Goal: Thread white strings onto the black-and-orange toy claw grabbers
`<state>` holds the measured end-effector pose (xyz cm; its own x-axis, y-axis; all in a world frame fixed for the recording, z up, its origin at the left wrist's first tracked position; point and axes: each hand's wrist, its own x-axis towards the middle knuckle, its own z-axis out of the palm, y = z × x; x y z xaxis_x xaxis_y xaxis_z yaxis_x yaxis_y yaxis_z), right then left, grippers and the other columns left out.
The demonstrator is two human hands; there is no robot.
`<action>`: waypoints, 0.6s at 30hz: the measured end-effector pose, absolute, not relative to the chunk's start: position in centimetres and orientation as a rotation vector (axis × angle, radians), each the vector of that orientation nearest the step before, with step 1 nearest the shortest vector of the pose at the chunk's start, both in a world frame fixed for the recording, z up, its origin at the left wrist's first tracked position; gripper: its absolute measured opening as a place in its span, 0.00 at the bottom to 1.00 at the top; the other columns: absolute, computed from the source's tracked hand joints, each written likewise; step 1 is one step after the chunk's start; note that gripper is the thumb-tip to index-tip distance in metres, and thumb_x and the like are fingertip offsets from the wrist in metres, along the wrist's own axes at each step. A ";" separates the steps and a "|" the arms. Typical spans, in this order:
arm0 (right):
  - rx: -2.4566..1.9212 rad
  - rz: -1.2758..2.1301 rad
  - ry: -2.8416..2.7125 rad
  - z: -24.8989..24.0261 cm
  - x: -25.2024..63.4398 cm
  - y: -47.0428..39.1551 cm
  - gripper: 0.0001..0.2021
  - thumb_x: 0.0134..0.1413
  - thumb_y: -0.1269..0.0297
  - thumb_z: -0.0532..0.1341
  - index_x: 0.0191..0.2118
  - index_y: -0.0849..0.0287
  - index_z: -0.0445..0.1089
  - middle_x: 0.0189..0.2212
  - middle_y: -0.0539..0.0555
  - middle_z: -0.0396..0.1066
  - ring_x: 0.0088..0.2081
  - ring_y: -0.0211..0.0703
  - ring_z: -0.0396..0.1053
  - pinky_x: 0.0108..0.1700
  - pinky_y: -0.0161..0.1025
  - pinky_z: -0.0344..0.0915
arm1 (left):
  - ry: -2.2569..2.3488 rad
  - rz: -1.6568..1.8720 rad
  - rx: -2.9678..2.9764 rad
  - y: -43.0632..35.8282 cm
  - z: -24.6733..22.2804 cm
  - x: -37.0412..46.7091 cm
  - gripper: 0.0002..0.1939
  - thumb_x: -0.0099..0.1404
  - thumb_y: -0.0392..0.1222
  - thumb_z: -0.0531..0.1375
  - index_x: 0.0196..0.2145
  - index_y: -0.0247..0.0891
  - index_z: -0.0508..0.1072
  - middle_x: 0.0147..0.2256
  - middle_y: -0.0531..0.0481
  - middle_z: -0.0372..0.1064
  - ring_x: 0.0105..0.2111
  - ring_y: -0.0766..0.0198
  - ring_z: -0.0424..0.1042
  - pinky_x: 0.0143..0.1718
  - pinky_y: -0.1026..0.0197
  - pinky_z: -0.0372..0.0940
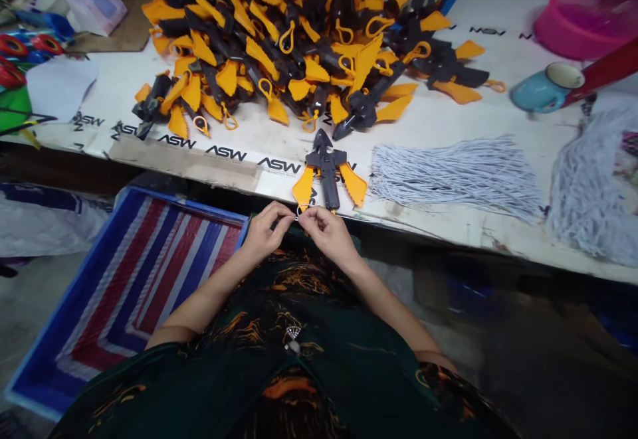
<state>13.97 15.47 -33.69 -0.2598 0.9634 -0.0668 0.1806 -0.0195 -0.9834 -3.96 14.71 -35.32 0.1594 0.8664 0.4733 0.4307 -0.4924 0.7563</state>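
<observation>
Both hands meet at the table's front edge, pinching a thin white string [304, 206]. My left hand [272, 226] is closed on one part of it, and my right hand [329, 232] is closed on another part just beside. Just beyond my fingers lies a black toy bird [326, 167] with orange wings, its pointed head away from me. Whether the string is fastened to the toy I cannot tell. To the right, a flat bundle of white strings [448, 172] lies on the table. A large heap of similar black and orange toys [269, 47] covers the back.
A blue tray [149, 200] with a striped lining stands below the table at left. On the right are a blue mug [541, 90], a pink basin [588, 17] and more white string [593, 180]. White paper [60, 87] and colourful toys [30, 47] lie at far left.
</observation>
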 end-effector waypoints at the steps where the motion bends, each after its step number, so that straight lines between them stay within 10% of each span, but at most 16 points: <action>1: -1.225 1.387 -1.504 -33.7 14.1 15.5 0.12 0.58 0.53 0.62 0.34 0.58 0.70 0.25 0.46 0.66 0.26 0.34 0.63 0.30 0.33 0.61 | 1.240 1.266 1.993 14.7 -35.3 -4.1 0.07 0.72 0.39 0.55 0.36 0.38 0.71 0.32 0.50 0.73 0.34 0.65 0.73 0.37 0.63 0.67; 6: -1.244 1.470 -1.452 -33.8 14.1 15.2 0.10 0.56 0.56 0.62 0.33 0.58 0.68 0.24 0.46 0.68 0.24 0.33 0.64 0.28 0.33 0.62 | 1.149 0.904 2.352 15.6 -34.9 -5.2 0.10 0.74 0.41 0.52 0.47 0.39 0.71 0.43 0.45 0.75 0.43 0.60 0.74 0.42 0.59 0.66; 18: -1.259 1.079 -1.714 -33.2 14.7 13.3 0.08 0.63 0.63 0.58 0.35 0.58 0.72 0.29 0.49 0.73 0.29 0.36 0.68 0.34 0.33 0.64 | 1.025 0.701 2.556 17.0 -33.9 -7.6 0.14 0.74 0.44 0.52 0.34 0.40 0.73 0.30 0.50 0.74 0.28 0.62 0.69 0.34 0.59 0.61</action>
